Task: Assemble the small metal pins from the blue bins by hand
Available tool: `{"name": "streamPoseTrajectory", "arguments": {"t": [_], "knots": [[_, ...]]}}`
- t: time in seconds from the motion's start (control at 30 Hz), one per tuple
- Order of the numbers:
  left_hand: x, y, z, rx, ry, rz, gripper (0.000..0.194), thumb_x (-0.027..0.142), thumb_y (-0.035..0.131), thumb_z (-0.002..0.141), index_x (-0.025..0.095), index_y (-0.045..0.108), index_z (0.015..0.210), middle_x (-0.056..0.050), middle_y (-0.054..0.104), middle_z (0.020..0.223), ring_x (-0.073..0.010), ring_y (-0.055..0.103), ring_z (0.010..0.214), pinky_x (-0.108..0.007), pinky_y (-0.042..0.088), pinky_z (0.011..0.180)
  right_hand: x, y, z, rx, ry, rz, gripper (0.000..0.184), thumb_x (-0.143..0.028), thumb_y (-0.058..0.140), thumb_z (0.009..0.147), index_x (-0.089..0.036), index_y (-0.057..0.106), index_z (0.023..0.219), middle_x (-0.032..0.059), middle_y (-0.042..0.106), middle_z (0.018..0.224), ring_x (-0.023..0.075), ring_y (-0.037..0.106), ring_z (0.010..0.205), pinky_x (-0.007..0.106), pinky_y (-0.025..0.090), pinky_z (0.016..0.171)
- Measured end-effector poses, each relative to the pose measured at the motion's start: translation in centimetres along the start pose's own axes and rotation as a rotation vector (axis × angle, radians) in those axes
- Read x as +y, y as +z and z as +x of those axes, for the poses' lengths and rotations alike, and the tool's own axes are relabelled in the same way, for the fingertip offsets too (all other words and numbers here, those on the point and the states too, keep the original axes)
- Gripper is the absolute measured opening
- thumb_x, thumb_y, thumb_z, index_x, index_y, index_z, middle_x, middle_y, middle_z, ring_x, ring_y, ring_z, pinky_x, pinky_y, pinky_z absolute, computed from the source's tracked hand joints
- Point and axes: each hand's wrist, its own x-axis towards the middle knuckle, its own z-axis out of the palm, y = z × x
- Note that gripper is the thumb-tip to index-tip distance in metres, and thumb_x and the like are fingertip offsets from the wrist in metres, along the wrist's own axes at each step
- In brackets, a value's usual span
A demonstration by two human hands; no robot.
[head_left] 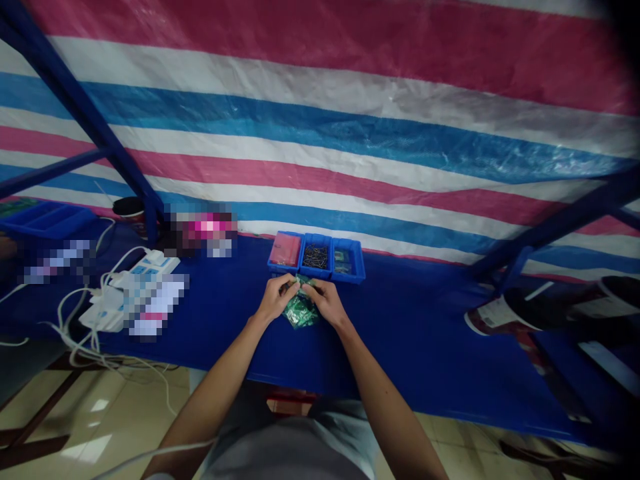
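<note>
My left hand [277, 298] and my right hand [327, 301] meet over the blue table [425, 340]. Both have curled fingers pinched on the top of a clear bag of small green parts [300, 311], which rests on the table between them. Just behind my hands stand three small blue bins in a row: the left bin [285, 252] holds pink pieces, the middle bin [316, 255] holds dark screws, the right bin [347, 260] holds a few greenish parts.
A white power strip [143, 272] with trailing white cables lies at the left. A blue tray [47, 220] sits at the far left. A tipped cup [495, 315] lies at the right. A striped tarp hangs behind, with blue frame bars crossing it.
</note>
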Motion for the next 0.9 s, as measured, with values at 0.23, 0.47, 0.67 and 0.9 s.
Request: {"name": "streamPoseTrajectory", "arguments": {"t": [0.23, 0.47, 0.67, 0.9], "knots": [[-0.3, 0.2, 0.0, -0.01, -0.013, -0.006, 0.041, 0.045, 0.056, 0.093, 0.016, 0.051, 0.065, 0.003, 0.043, 0.061, -0.0112, 0.039, 0.057, -0.025, 0.03, 0.057, 0.2, 0.0, 0.0, -0.05, 0.016, 0.05, 0.046, -0.057, 0.058, 0.09, -0.016, 0.059, 0.068, 0.0003, 0.053, 0.062, 0.0131, 0.045, 0.058, 0.025, 0.032, 0.054], [-0.4, -0.1, 0.0, -0.005, -0.048, -0.02, 0.043, 0.047, 0.055, 0.095, 0.015, 0.056, 0.066, 0.0, 0.053, 0.062, -0.0137, 0.048, 0.06, -0.025, 0.034, 0.06, -0.5, 0.3, 0.1, -0.052, 0.058, 0.147, 0.041, -0.056, 0.065, 0.086, -0.018, 0.054, 0.076, -0.0034, 0.047, 0.064, 0.0111, 0.042, 0.058, 0.023, 0.032, 0.053], [-0.6, 0.2, -0.1, -0.003, -0.06, -0.094, 0.042, 0.046, 0.051, 0.097, 0.016, 0.052, 0.069, 0.002, 0.05, 0.061, -0.0123, 0.047, 0.059, -0.024, 0.034, 0.059, -0.5, 0.3, 0.1, -0.048, 0.04, 0.156, 0.043, -0.057, 0.066, 0.086, -0.019, 0.051, 0.073, -0.0043, 0.046, 0.06, 0.0108, 0.042, 0.054, 0.023, 0.031, 0.051], [-1.0, 0.3, 0.1, 0.085, -0.036, -0.002, 0.048, 0.047, 0.05, 0.097, 0.016, 0.04, 0.061, 0.004, 0.037, 0.059, -0.0101, 0.036, 0.057, -0.024, 0.028, 0.056, -0.8, 0.4, 0.0, -0.116, 0.082, 0.181, 0.041, -0.054, 0.069, 0.084, -0.019, 0.051, 0.073, -0.004, 0.05, 0.057, 0.0109, 0.044, 0.053, 0.024, 0.032, 0.051]]}}
